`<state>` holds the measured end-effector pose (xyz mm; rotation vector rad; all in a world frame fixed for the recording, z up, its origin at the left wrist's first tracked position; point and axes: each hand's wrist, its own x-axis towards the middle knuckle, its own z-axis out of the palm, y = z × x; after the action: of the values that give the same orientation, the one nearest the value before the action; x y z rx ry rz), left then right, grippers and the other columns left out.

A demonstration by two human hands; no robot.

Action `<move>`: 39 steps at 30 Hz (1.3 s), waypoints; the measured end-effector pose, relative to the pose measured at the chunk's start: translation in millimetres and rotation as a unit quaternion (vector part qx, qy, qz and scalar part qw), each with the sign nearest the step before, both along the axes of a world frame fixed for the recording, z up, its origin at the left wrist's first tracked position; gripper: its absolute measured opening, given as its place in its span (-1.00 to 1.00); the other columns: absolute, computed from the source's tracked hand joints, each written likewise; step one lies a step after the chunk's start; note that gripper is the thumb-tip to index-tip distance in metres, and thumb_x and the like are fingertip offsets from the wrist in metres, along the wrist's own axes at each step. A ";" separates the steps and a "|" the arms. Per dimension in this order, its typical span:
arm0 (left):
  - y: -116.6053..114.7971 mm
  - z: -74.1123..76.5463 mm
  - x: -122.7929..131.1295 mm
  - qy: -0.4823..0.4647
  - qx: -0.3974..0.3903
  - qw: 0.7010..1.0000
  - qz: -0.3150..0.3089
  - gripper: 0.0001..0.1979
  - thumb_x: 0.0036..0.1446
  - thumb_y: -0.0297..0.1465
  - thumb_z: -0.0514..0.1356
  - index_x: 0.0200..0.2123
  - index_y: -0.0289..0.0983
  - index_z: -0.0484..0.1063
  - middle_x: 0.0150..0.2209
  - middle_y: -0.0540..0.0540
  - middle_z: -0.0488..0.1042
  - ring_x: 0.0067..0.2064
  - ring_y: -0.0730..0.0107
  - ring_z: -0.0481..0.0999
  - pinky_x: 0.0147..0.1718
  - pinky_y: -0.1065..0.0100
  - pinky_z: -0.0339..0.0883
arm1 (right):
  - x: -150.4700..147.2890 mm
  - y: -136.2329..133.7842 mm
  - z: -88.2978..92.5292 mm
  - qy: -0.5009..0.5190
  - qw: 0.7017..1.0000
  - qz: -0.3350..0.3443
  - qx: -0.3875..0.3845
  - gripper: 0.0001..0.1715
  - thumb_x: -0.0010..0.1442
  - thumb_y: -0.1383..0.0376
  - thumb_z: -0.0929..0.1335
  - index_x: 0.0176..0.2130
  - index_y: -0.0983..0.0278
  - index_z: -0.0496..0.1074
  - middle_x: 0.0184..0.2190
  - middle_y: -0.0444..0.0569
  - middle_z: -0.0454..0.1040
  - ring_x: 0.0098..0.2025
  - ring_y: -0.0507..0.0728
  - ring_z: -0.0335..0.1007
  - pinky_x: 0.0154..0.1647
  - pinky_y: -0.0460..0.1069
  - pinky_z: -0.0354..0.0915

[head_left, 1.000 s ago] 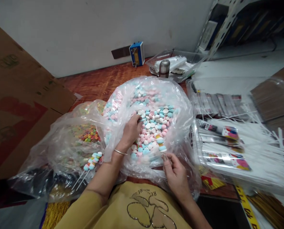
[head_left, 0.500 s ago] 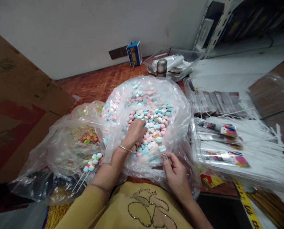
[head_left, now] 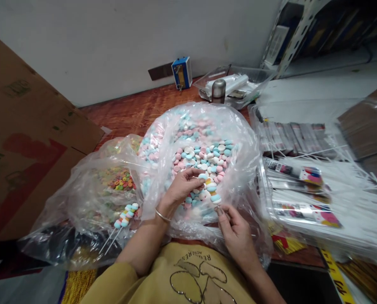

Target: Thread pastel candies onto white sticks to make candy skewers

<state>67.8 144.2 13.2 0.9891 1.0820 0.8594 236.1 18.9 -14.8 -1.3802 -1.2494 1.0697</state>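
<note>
Between the thumb and fingers of my right hand [head_left: 234, 223] is the lower end of a marshmallow skewer [head_left: 212, 192], with blue-white and yellow pieces threaded on its stick. My left hand [head_left: 185, 184] pinches a blue-and-white marshmallow [head_left: 203, 176] at the skewer's upper end. Both hands are over an opened clear plastic bag [head_left: 166, 135] full of pink, white and blue marshmallows [head_left: 204, 156]. Two finished-looking skewers [head_left: 126, 215] lie to the left on another clear bag [head_left: 80, 185], which contains colourful ring-shaped pieces [head_left: 122, 182].
To the right, a clear tray [head_left: 264, 202] contains white sticks [head_left: 349, 185] and printed packets [head_left: 305, 213]. A metal-topped bottle [head_left: 218, 90], a clear bin [head_left: 258, 86] and a blue box [head_left: 182, 72] stand at the back. A cardboard box [head_left: 26, 135] rises at left.
My left hand has come out of the marshmallow pile toward the skewer tip, bringing a marshmallow. My right hand keeps its hold on the skewer. The view has shifted slightly.
</note>
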 end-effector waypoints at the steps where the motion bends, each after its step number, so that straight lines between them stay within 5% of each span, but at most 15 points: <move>1: -2.9 1.5 -1.0 -0.014 -0.006 1.000 -0.001 -0.53 -0.11 -0.22 0.51 -0.14 -0.30 0.55 -0.37 -0.02 0.54 -0.45 0.51 0.51 -0.40 0.43 0.37 | -0.5 0.2 0.0 -0.002 1.000 0.002 -0.001 -0.64 0.40 0.06 0.27 -0.25 0.25 0.47 -0.42 -0.08 0.52 -0.42 0.11 0.42 -0.41 -0.07 0.31; 9: -11.6 16.0 -1.5 -0.061 -0.056 0.996 0.032 -0.49 -0.22 -0.26 0.57 -0.17 -0.32 0.60 -0.34 -0.07 0.60 -0.35 0.42 0.62 -0.24 0.39 0.49 | -0.8 -1.0 3.2 0.004 1.000 -0.009 -0.011 -0.63 0.38 0.04 0.29 -0.30 0.24 0.46 -0.50 -0.14 0.42 -0.50 0.06 0.30 -0.48 -0.09 0.24; 15: -13.3 16.7 1.8 -0.036 -0.026 0.997 0.065 -0.54 -0.16 -0.29 0.54 -0.16 -0.32 0.60 -0.41 -0.05 0.59 -0.43 0.48 0.56 -0.36 0.44 0.42 | -0.9 -5.6 5.8 0.018 0.999 0.005 -0.027 -0.62 0.36 0.01 0.31 -0.31 0.23 0.46 -0.59 -0.19 0.29 -0.56 0.04 0.18 -0.58 -0.09 0.13; 24: -16.2 22.2 3.0 -0.036 0.025 0.998 0.036 -0.62 -0.12 -0.29 0.51 -0.20 -0.28 0.60 -0.43 -0.02 0.57 -0.37 0.42 0.56 -0.21 0.33 0.48 | -0.4 -6.7 0.4 0.048 0.997 0.015 -0.060 -0.58 0.35 -0.05 0.32 -0.30 0.22 0.45 -0.62 -0.21 0.22 -0.59 0.03 0.10 -0.64 -0.10 0.02; 33: -21.7 19.1 10.2 -0.016 0.094 0.994 0.051 -0.73 -0.07 -0.35 0.46 -0.26 -0.27 0.58 -0.36 -0.04 0.57 -0.34 0.46 0.52 -0.31 0.44 0.39 | -9.1 -12.0 2.5 0.213 0.964 0.034 -0.157 -0.52 0.32 -0.15 0.32 -0.23 0.21 0.36 -0.69 -0.36 0.03 -0.70 -0.05 -0.12 -0.71 -0.14 -0.10; 39: -22.5 9.2 18.1 -0.143 0.017 0.988 0.058 -0.67 -0.08 -0.29 0.44 -0.25 -0.26 0.49 -0.31 -0.04 0.56 -0.25 0.33 0.60 -0.22 0.35 0.44 | -18.4 -14.2 3.2 0.158 0.979 0.022 -0.124 -0.55 0.37 -0.10 0.29 -0.20 0.22 0.37 -0.64 -0.32 0.07 -0.66 -0.03 -0.05 -0.68 -0.13 -0.08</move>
<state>85.9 121.7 22.4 0.8068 0.8876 1.0812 217.6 4.7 -11.6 -1.3055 -0.9396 1.4519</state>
